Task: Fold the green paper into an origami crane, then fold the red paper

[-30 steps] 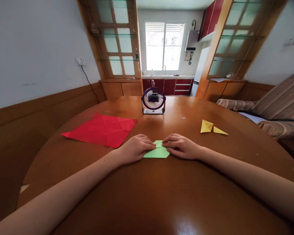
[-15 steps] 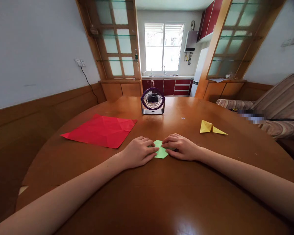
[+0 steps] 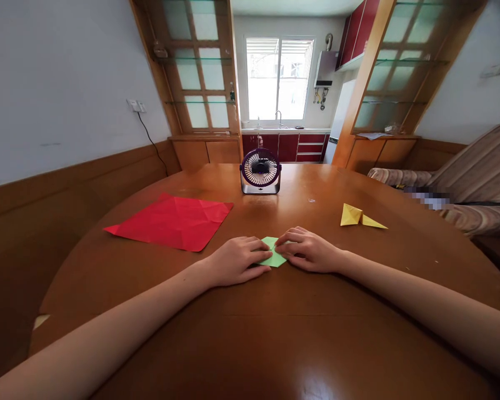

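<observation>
A small folded piece of green paper [image 3: 275, 256] lies on the round wooden table [image 3: 250, 333] in front of me. My left hand [image 3: 237, 260] rests on its left side, fingers curled down onto it. My right hand [image 3: 306, 250] presses on its right side, fingertips meeting the left hand's over the paper. Only the middle strip of the green paper shows between the two hands.
A creased red paper sheet [image 3: 173, 221] lies flat at the left. A folded yellow paper shape [image 3: 358, 217] sits at the right. A small purple desk fan [image 3: 260, 171] stands at the far middle. A striped sofa [image 3: 462, 183] is beyond the table's right edge.
My hands have closed in over the green paper. It shows less area than a second ago: its left part is now folded in or covered by my left hand.
</observation>
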Action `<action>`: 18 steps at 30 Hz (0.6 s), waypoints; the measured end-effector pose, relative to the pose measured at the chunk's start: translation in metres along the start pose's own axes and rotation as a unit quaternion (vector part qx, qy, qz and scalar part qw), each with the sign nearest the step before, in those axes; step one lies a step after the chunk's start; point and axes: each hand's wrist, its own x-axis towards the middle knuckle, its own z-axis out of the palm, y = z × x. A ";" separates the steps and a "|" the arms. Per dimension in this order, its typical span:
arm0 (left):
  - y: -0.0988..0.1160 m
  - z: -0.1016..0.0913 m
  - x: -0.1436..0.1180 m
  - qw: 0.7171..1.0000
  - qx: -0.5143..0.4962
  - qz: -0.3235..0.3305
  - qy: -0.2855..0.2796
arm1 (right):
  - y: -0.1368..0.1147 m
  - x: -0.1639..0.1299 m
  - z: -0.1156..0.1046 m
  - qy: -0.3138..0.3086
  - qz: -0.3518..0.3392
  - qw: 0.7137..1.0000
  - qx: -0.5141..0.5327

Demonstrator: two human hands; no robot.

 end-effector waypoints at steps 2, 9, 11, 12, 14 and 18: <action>0.001 0.000 0.000 1.000 -0.008 -0.003 -0.002 | -0.001 0.000 -0.002 -0.009 -0.018 1.000 0.022; 0.002 0.002 0.002 1.000 -0.004 -0.018 -0.002 | 0.000 0.000 -0.003 -0.015 -0.026 0.998 0.050; 0.004 0.000 0.003 1.000 0.002 -0.021 -0.005 | 0.001 0.000 -0.002 -0.009 -0.027 0.998 0.056; 0.004 0.000 0.004 1.000 0.006 -0.022 -0.007 | 0.001 0.000 -0.002 -0.006 -0.026 0.998 0.061; 0.006 -0.001 0.005 1.000 0.013 -0.027 -0.005 | 0.002 0.000 -0.002 -0.003 -0.021 0.997 0.074; 0.007 0.000 0.005 0.999 0.002 -0.044 0.008 | 0.001 0.001 -0.002 0.002 -0.001 0.995 0.101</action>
